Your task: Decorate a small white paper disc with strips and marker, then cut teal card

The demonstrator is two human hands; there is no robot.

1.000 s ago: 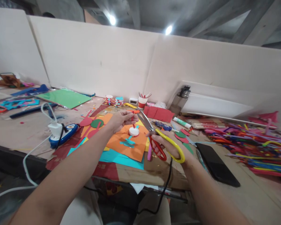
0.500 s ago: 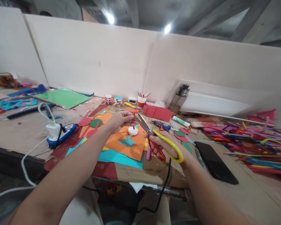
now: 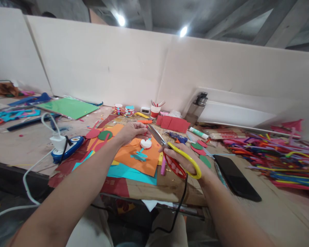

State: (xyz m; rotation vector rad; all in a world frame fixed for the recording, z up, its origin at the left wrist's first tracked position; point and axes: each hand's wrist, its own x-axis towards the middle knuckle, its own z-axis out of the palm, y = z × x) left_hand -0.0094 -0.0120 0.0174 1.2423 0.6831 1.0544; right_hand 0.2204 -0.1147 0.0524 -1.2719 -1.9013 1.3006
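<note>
Scissors (image 3: 163,142) now more closed, right hand (image 3: 179,158) around handles (image 3: 187,156).

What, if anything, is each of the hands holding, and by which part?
The right hand grips metal-bladed scissors with red and yellow looped handles, by those handles. The left hand pinches a small red piece; its held part is hidden.
</note>
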